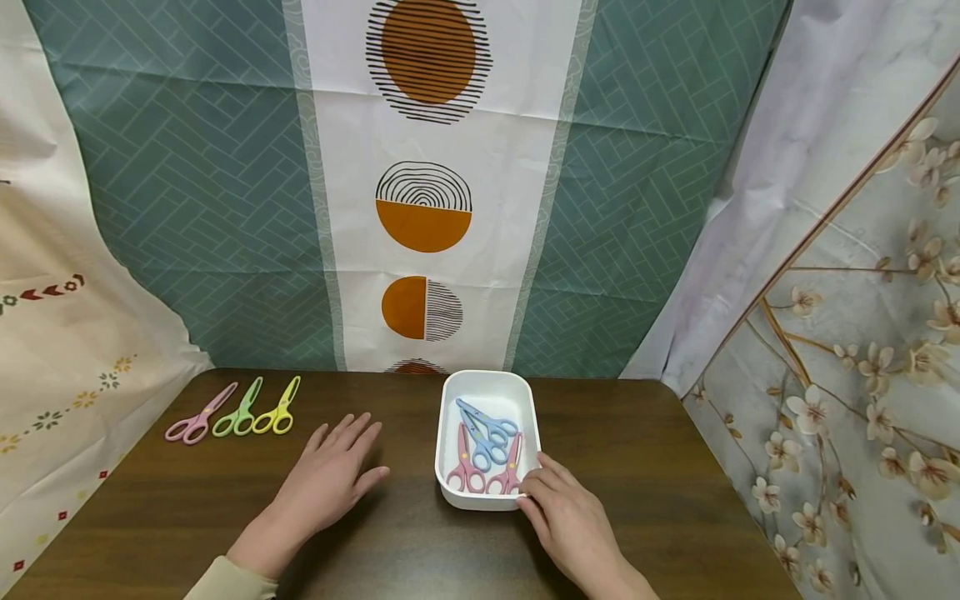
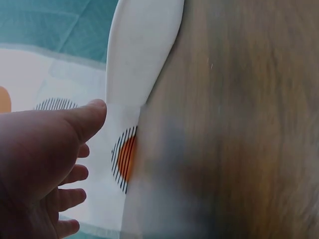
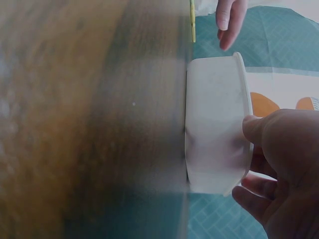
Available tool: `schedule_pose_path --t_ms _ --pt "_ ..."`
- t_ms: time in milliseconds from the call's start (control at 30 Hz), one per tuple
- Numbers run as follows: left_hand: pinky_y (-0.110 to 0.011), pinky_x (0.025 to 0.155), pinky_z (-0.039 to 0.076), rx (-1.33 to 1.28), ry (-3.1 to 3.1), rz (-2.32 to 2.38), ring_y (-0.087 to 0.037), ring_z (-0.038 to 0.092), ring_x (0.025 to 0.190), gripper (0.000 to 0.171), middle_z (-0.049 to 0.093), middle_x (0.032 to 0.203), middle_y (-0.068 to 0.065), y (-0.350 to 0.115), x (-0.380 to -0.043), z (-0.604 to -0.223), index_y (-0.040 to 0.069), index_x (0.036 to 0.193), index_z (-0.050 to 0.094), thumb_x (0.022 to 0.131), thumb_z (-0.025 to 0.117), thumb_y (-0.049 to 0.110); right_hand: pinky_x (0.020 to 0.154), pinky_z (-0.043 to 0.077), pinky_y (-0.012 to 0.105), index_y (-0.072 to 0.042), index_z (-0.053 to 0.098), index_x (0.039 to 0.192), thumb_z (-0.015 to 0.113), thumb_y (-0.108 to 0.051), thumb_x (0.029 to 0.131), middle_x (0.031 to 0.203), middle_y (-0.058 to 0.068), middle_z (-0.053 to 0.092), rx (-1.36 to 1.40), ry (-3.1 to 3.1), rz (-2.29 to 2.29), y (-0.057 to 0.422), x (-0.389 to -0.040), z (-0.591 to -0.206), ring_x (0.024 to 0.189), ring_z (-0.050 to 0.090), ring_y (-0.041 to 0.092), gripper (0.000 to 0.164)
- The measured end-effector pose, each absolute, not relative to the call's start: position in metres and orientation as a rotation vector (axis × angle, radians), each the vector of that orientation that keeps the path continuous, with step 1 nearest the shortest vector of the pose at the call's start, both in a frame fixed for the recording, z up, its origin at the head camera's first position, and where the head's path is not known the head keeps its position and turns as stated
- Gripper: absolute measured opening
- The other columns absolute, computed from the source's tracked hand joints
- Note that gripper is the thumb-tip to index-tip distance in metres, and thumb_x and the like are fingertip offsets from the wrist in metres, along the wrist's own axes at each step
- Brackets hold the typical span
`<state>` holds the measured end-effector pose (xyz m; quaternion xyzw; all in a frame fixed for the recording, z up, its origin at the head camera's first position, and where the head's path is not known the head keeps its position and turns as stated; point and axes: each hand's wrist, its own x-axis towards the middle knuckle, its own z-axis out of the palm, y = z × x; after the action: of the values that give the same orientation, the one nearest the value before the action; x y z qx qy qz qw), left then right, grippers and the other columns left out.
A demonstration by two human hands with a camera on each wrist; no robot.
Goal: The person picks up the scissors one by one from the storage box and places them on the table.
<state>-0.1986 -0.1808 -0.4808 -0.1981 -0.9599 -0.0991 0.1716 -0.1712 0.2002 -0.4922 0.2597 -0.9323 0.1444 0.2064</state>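
A white plastic bin (image 1: 452, 433) stands in the middle of the table. In it lie two pairs of blue scissors (image 1: 489, 454) and two pairs of pink scissors (image 1: 463, 467). My right hand (image 1: 564, 518) holds the bin's near right corner, thumb on the front at the rim and fingers round the side, as the right wrist view shows with the bin's outer wall (image 3: 217, 104). To the left of the bin, my left hand (image 1: 327, 471) is over the table with its fingers spread and nothing in it.
At the table's far left lie pink scissors (image 1: 201, 423), green scissors (image 1: 242, 412) and yellow scissors (image 1: 278, 410), side by side with blades pointing away. A patterned cloth (image 1: 427, 192) hangs behind the dark wooden table (image 1: 390, 542). Floral fabric (image 1: 847, 433) hangs along the right side.
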Motion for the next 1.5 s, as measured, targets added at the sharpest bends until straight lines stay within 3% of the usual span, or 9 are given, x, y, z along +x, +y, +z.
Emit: schedule_pose_path --t_ms 1033,1500 --pt "-0.066 0.123 0.036 -0.82 -2.653 -0.28 -0.041 0.057 0.145 0.063 0.062 0.155 -0.018 -0.112 -0.188 -0.462 0.004 0.15 0.065 0.104 0.076 0.045 0.11 0.056 0.045 -0.022 0.078 0.103 0.086 -0.024 0.098 0.116 -0.007 0.078 0.736 -2.581 0.408 0.201 -0.17 -0.49 0.145 0.06 0.027 0.009" --pt "-0.064 0.118 0.042 -0.947 -2.543 -0.23 -0.03 0.068 0.124 0.047 0.073 0.132 -0.008 -0.079 -0.19 -0.453 0.008 0.136 0.076 0.103 0.079 0.042 0.109 0.057 0.045 -0.02 0.077 0.101 0.086 -0.023 0.097 0.114 -0.006 0.077 0.758 -2.553 0.393 0.201 -0.171 -0.491 0.143 0.062 0.028 0.01"
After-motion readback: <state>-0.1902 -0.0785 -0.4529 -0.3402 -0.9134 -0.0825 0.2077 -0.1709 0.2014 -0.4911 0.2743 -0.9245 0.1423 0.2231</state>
